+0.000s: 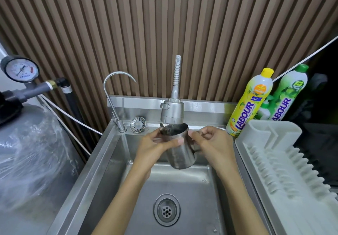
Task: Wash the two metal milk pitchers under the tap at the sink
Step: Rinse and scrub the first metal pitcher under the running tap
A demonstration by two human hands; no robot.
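One metal milk pitcher [180, 151] hangs over the steel sink [109, 161], its mouth right under the spray head of the flexible tap [172, 111]. My left hand [155, 148] grips the pitcher's body from the left, thumb across the front. On the right side, my right hand [213, 141] holds the pitcher by its handle, fingers curled. The pitcher's inside looks dark and wet. A second pitcher is not in view.
A thin gooseneck tap [117, 95] and a loose strainer [137, 124] sit at the sink's back left. The drain [166, 210] lies near the basin's front. Two dish-soap bottles [250, 103] and a white drying rack [285, 170] stand right. A wrapped tank with a gauge [20, 69] stands left.
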